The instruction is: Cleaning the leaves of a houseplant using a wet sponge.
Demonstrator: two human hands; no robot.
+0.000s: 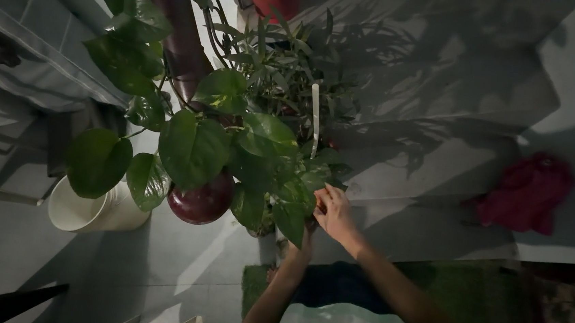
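- The leafy pothos plant (193, 147) stands at the centre, its broad green leaves spreading over a round dark-red pot (201, 202).
- The right hand (333, 213) rests on the near-right leaves, fingers curled; what they pinch is unclear.
- The left hand (303, 241) reaches under the foliage, its grip hidden.
- A cream bucket (89, 211) sits left; a red cloth (527, 194) lies far right.

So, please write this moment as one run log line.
right hand: on leaves | left hand: under leaves, mostly hidden | dark red pot beside
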